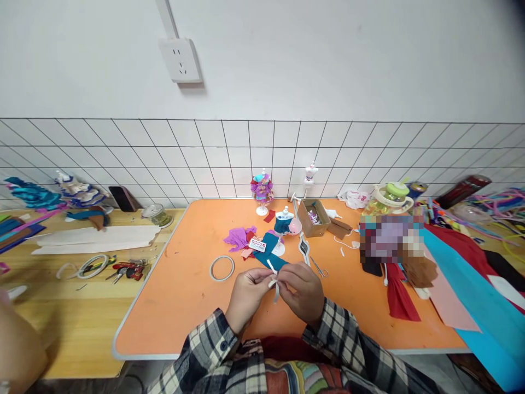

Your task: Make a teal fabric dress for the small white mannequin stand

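Note:
Both of my hands meet above the near middle of the orange table. My left hand and my right hand pinch a thin white ribbon strip between their fingertips; its ends hang down and stick up between the hands. Just beyond lies a teal piece of felt with a small white label on it. A white tape ring lies left of the hands. Small scissors rest to the right.
Little doll mannequins in dresses stand at the table's back, beside a small cardboard box. Purple and red fabric scraps lie nearby. Felt sheets in blue, pink and red cover the right. A wooden table with tools sits left.

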Demonstrator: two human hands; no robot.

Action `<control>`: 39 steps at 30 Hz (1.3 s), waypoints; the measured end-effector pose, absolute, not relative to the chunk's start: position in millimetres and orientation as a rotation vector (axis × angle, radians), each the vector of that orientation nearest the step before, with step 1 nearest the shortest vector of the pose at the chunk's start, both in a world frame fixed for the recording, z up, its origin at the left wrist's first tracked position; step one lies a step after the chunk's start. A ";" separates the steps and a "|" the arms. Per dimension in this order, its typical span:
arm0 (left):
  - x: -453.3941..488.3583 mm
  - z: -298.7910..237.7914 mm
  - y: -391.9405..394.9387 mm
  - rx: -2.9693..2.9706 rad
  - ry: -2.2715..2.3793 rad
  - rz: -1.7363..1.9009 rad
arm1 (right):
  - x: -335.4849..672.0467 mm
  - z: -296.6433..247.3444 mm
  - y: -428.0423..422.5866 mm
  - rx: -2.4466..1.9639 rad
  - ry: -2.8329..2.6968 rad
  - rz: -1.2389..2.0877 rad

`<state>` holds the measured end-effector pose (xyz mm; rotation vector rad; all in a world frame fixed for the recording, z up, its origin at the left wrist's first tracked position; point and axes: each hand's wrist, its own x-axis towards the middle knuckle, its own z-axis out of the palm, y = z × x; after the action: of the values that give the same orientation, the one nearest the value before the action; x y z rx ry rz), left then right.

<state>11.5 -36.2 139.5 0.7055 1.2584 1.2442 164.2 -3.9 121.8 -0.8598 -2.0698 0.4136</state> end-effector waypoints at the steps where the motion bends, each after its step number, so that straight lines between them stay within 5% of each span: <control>1: 11.6 140.0 -36.4 0.628 1.220 1.245 | 164.2 120.0 -4.5 -0.835 -2.068 0.366; 8: 8.0 143.2 -36.1 0.577 1.178 1.216 | 159.4 117.7 -6.7 -1.209 -1.775 0.697; 14: 5.4 143.0 -34.0 0.752 1.183 1.197 | 158.8 121.4 -4.0 -1.075 -1.777 0.822; 27: 17.0 131.9 -38.6 0.464 1.138 1.280 | 162.7 107.5 -10.5 -0.865 -1.939 0.424; 39: 5.9 132.4 -33.8 0.935 1.302 1.288 | 154.6 113.3 -9.4 -1.115 -1.605 1.115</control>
<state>5.9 -33.8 132.4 0.9354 1.3020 1.2884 154.6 -9.4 113.3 -1.1154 -1.6048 1.1147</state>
